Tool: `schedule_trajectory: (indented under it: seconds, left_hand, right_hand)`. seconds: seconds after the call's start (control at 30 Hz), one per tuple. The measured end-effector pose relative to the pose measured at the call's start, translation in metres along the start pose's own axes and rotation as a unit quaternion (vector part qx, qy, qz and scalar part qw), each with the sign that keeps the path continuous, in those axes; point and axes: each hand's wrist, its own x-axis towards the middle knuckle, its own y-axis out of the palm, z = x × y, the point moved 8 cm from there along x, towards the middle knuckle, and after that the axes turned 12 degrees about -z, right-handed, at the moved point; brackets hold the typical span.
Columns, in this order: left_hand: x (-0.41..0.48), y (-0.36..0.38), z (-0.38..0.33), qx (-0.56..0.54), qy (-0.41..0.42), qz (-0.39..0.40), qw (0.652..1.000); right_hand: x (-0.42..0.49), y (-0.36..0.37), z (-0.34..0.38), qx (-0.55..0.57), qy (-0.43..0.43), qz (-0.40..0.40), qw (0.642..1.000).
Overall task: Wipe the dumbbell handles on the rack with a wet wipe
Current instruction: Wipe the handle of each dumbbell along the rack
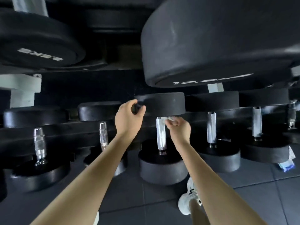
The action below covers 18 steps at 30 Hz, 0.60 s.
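step: wipe [170, 119] is pressed to top of middle handle [161, 135] by right hand [178, 127], pinched shut on it | left hand [128, 117] is clamped on that dumbbell's far head [164, 103] | progress: judged partway; other handles' state cannot be told

The dumbbell heads [159, 103] look like matt black rubber, faintly scuffed, while the handles [160, 135] are bright, glossy chromed metal, one to the left [103, 135] showing rough knurling. The wet wipe [170, 119] is thin, crumpled white cloth, and the floor tiles [243, 200] are dull grey rubber.
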Motion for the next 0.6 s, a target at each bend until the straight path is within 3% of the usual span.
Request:
schedule_trajectory:
  seconds: [0.07, 0.17, 0.3, 0.6]
  left_hand:
    - [0.006, 0.009, -0.007, 0.018, 0.003, 0.014, 1.000]
    - [0.014, 0.030, -0.016, 0.051, 0.011, 0.064, 0.997]
    - [0.016, 0.045, -0.014, 0.013, -0.007, 0.082, 0.997]
    - [-0.002, 0.053, -0.002, -0.017, -0.019, 0.033, 0.999]
  right_hand:
    - [-0.002, 0.014, -0.001, 0.008, 0.000, 0.048, 0.999]
    - [-0.003, 0.022, -0.025, 0.075, 0.065, 0.078, 0.992]
    - [0.002, 0.020, -0.034, 0.181, 0.113, 0.031, 0.977]
    - [-0.006, 0.022, -0.047, 0.087, 0.024, -0.031, 0.995]
